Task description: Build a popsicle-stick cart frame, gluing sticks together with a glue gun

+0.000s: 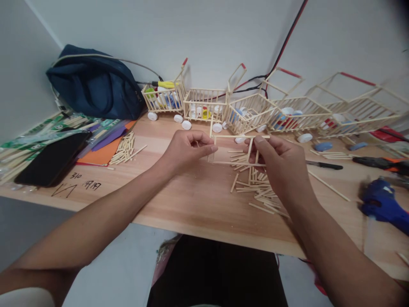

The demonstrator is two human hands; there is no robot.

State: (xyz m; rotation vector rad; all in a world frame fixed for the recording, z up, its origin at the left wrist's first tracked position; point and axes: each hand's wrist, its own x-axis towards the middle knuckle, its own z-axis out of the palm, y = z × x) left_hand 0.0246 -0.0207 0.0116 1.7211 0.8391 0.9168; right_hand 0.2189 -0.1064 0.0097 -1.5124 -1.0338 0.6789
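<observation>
A small frame of thin wooden sticks (231, 137) is held up above the table between my hands. My right hand (277, 157) is closed on its right end, thumb on top and fingers behind. My left hand (191, 147) pinches at the frame's left end, where an upright stick stands; whether it grips the frame itself or a separate stick is hard to tell. Beneath my right hand lies a loose pile of short cut sticks (260, 192), partly hidden by the hand.
Several stick-built carts (204, 100) with white wheels line the wall. A blue bag (96, 85), black phone (53, 160) and another stick pile (126, 149) lie at left. At right are a craft knife (326, 165), pliers (377, 163) and a blue glue gun (385, 202).
</observation>
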